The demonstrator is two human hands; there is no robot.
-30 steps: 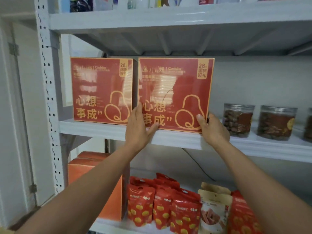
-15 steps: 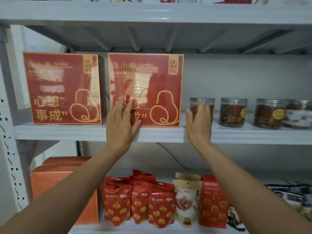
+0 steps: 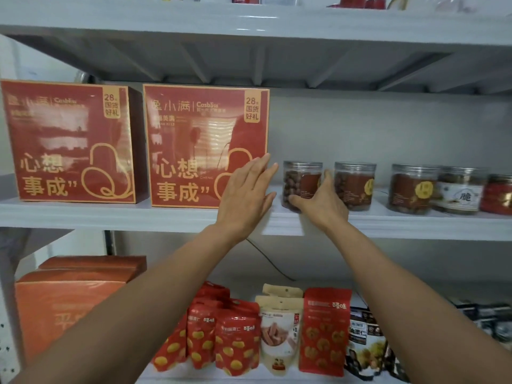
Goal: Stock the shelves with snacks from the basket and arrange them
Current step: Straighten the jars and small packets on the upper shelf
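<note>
Two big red gift boxes stand side by side on the middle shelf (image 3: 110, 214), one at the left (image 3: 69, 142) and one to its right (image 3: 205, 145). Right of them is a row of clear snack jars. My right hand (image 3: 321, 202) curls round the leftmost jar (image 3: 300, 184), thumb at its base and fingers on its right side. My left hand (image 3: 246, 195) is raised with straight fingers in front of the right box's lower right corner, just left of that jar, holding nothing.
More jars (image 3: 354, 187) (image 3: 412, 189) (image 3: 460, 189) line the shelf to the right. The shelf below holds orange boxes (image 3: 69, 297), red snack bags (image 3: 235, 339) (image 3: 325, 331), a beige pouch (image 3: 279, 328) and dark packets (image 3: 363, 345). Another shelf board (image 3: 249, 20) is overhead.
Both hands have left the right red box and moved right. My right hand now holds the leftmost jar. The view has shifted right along the shelf.
</note>
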